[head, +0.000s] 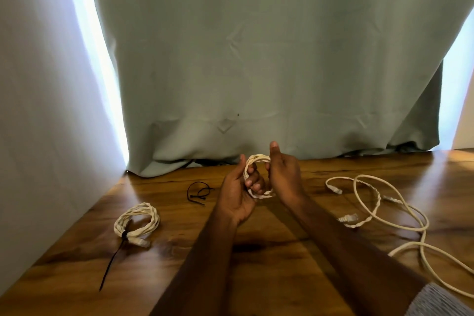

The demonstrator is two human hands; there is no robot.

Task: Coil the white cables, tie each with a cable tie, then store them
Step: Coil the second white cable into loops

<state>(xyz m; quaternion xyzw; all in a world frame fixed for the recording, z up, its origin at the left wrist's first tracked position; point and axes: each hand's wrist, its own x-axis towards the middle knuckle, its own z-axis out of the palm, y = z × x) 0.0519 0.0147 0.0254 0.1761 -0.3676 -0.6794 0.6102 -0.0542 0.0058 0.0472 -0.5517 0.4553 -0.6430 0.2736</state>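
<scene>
- The left hand (pixel 237 194) is holding up a small coil of white twisted cable (pixel 256 177) above the brown wooden tabletop (pixel 269 251), its fingers curling through the ring from inside and its thumb lying along the coil's left outer side.
- The right hand (pixel 283 174) is gripping the right side of the same coil, its thumb sticking up past the coil's top; its other fingers are hidden behind the coil and palm.
- A finished coil of white cable (pixel 137 220) is lying on the tabletop well to the left of the hands, bound by a black cable tie (pixel 115 256) whose long tail is trailing toward the near edge.
- Loose black cable ties (pixel 198 194) are resting on the wood just left of the hands.
- Uncoiled white cables (pixel 384 210) are sprawling in open loops over the right part of the table.
- A pale green curtain (pixel 269 59) is hanging behind the table, its hem touching the far edge.
</scene>
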